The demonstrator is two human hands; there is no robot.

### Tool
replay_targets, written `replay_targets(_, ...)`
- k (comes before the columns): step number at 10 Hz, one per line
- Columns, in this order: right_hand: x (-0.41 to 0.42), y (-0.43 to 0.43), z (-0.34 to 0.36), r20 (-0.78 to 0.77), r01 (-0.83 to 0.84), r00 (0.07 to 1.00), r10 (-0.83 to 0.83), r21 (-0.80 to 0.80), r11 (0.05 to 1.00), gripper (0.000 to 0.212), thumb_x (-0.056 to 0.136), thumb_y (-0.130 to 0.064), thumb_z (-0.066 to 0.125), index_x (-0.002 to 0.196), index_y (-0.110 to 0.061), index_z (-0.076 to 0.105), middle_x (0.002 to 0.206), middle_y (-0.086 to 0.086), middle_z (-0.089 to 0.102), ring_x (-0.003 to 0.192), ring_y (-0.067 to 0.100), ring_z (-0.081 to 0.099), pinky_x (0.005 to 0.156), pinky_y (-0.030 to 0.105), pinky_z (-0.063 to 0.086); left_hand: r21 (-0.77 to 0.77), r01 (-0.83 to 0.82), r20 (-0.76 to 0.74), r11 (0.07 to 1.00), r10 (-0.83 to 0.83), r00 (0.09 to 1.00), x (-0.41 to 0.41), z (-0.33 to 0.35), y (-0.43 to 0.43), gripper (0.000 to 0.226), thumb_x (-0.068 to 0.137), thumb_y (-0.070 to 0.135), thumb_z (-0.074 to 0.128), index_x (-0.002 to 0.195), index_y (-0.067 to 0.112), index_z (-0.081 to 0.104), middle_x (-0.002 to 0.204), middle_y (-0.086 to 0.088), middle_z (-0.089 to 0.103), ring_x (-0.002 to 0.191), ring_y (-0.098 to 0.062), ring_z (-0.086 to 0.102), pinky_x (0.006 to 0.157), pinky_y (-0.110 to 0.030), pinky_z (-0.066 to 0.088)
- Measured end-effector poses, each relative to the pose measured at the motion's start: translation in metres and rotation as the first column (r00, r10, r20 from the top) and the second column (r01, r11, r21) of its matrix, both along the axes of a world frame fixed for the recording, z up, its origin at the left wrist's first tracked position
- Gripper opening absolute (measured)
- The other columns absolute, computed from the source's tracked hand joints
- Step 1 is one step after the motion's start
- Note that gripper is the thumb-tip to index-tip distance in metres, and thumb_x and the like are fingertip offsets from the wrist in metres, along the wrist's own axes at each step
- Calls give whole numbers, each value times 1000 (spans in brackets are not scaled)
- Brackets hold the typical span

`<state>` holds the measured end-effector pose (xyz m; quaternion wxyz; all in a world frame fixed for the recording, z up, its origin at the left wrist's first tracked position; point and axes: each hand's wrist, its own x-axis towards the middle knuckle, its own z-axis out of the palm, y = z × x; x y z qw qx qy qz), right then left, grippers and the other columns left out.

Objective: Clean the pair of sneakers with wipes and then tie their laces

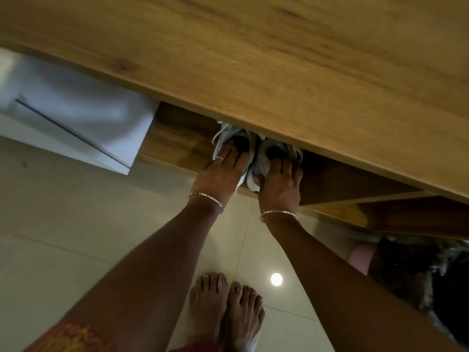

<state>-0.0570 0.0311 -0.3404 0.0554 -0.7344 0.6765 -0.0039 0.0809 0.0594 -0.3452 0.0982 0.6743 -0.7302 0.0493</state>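
Two white sneakers stand side by side on a low wooden shelf (177, 146), half hidden under the wooden top. My left hand (222, 171) grips the left sneaker (228, 134) at its opening, fingers reaching inside. My right hand (280, 179) grips the right sneaker (264, 158) the same way. Loose white laces (295, 152) hang around both shoes. No wipes are visible.
A broad wooden tabletop (279, 59) overhangs the shelf. A white cabinet door (76, 118) stands at the left. My bare feet (225, 306) are on a glossy tiled floor (76, 237). Dark bags and a pink item (363, 257) lie at the lower right.
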Motion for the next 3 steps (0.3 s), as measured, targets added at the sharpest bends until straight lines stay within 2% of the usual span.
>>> replay_targets(1, -5, 6, 13, 75, -15, 997, 12, 39, 999, 54, 86, -11, 70, 135, -7, 47, 138, 17, 48, 126, 39, 46, 95, 45, 50, 141, -69, -64, 988, 79, 995, -3, 18, 5, 68, 69, 10, 68, 136, 10, 58, 137, -11, 61, 108, -27, 68, 65, -32, 59)
replay_targets(2, -17, 24, 28, 127, -45, 991, 37, 60, 997, 68, 83, -5, 66, 144, -7, 35, 144, 18, 39, 127, 39, 45, 96, 47, 50, 255, -93, -124, 962, 128, 984, -4, 34, 21, 78, 74, 11, 76, 147, 9, 46, 151, -11, 47, 112, -28, 65, 77, -35, 58)
replay_targets(3, -34, 51, 63, 117, -69, 992, 50, 165, 984, 80, 81, 1, 59, 152, -6, 24, 146, 19, 36, 130, 38, 42, 97, 47, 50, 304, -82, -172, 949, 140, 975, -9, 71, 47, 79, 74, 10, 82, 145, 7, 45, 145, -15, 51, 124, -32, 59, 90, -39, 54)
